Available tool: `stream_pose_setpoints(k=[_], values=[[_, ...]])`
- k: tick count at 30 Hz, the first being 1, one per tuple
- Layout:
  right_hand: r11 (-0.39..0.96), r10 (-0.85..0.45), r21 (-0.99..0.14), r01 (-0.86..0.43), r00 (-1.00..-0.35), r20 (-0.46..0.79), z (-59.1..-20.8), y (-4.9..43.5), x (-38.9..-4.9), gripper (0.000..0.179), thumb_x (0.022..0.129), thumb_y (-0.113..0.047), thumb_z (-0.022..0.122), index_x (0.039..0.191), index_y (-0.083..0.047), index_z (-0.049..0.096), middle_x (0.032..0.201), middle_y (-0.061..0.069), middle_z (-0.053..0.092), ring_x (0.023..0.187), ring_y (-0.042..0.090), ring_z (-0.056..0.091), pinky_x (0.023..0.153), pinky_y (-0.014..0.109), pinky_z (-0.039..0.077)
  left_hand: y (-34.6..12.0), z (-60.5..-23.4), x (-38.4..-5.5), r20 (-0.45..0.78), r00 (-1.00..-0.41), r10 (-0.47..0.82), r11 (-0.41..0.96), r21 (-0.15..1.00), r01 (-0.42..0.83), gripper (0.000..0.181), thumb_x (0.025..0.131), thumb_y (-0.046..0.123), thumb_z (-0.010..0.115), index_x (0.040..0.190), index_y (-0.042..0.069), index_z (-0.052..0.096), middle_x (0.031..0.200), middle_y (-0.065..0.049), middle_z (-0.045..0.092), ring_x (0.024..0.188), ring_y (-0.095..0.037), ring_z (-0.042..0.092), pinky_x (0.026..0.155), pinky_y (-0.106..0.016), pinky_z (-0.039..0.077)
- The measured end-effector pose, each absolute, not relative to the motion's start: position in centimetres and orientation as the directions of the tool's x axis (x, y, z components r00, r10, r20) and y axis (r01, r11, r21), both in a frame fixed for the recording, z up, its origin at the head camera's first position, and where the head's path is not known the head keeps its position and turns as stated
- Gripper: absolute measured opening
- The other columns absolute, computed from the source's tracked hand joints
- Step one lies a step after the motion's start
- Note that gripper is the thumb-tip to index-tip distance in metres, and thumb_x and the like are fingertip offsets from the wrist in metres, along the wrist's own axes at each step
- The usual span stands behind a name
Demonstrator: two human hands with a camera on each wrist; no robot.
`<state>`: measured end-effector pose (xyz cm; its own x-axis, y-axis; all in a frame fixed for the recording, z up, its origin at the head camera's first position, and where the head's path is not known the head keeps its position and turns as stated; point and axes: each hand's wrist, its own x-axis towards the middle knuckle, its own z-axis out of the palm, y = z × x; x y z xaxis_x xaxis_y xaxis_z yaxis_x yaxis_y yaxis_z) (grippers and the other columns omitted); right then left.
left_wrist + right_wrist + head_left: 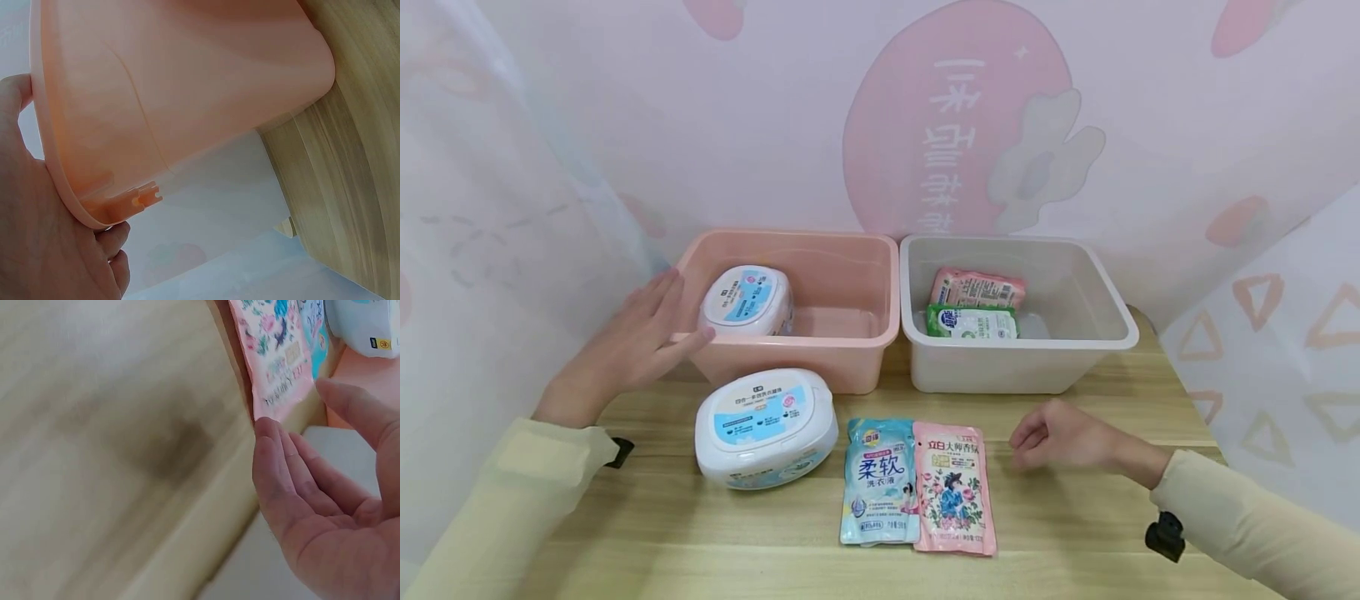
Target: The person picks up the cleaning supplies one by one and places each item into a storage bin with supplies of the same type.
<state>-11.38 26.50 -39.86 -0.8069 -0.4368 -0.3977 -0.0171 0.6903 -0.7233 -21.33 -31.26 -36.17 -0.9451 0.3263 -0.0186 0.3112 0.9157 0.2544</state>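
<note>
Pink bin (790, 364): left of center, on the worktop (760, 554); left hand at its near-left corner.
Left hand (632, 350): against bin rim, fingers straight and pointing to upper frame, thumb spread off toward the right over the front rim; left wrist view confirms rim contact, not clamped.
Left arm: in from lower left, cream sleeve (512, 492), reaching up and right.
Right hand (1063, 437): right of center, loosely curled, thumb apart from fingers in right wrist view, nothing held.
Right arm: in from lower right, forearm angled up and left.
Hands: well apart from each other.
Pink pouch (955, 492): lower center, flat, just left of right hand.
Blue pouch (880, 483): flat, edge to edge with pink pouch, on its left.
Front tub (765, 429): white, lower left of center, before the bin; touching it or not, can't tell.
Inner tub (748, 298): inside bin, left end.
White bin (1000, 368): right of pink bin; green packet (977, 322) in front of pink packet (977, 287) inside.
</note>
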Motion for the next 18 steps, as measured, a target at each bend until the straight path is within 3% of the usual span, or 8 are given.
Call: stream_pose_setpoints(k=[12, 18], values=[[0.616, -0.353, -0.764, 0.191, -0.8, -0.485, -44.1, 25.4, -10.1, 0.029, 0.091, -0.018, 0.082, 0.111, 0.003, 0.077, 0.098, 0.007, 0.08, 0.088, 0.015, 0.073, 0.079, 0.034, 0.062, -31.1, -36.0, -21.2, -0.009, -0.948, 0.317, 0.915, 0.265, 0.303, 0.1, 0.106, 0.062, 0.043, 0.167, -0.001, -0.005, 0.177, -0.023, -0.008, 0.165, -0.046, -0.001, 0.131, -0.068, 0.007], [0.547, -0.348, -0.792, 0.271, -0.787, -0.51, -45.2, 24.7, -9.7, 0.026, 0.093, -0.018, 0.081, 0.107, 0.003, 0.078, 0.097, 0.007, 0.081, 0.086, 0.015, 0.074, 0.078, 0.033, 0.065, -31.2, -36.1, -21.2, -0.021, -0.95, 0.312, 0.919, 0.26, 0.297, 0.1, 0.106, 0.063, 0.043, 0.168, 0.001, -0.006, 0.178, -0.022, -0.009, 0.165, -0.046, -0.002, 0.131, -0.07, 0.007]])
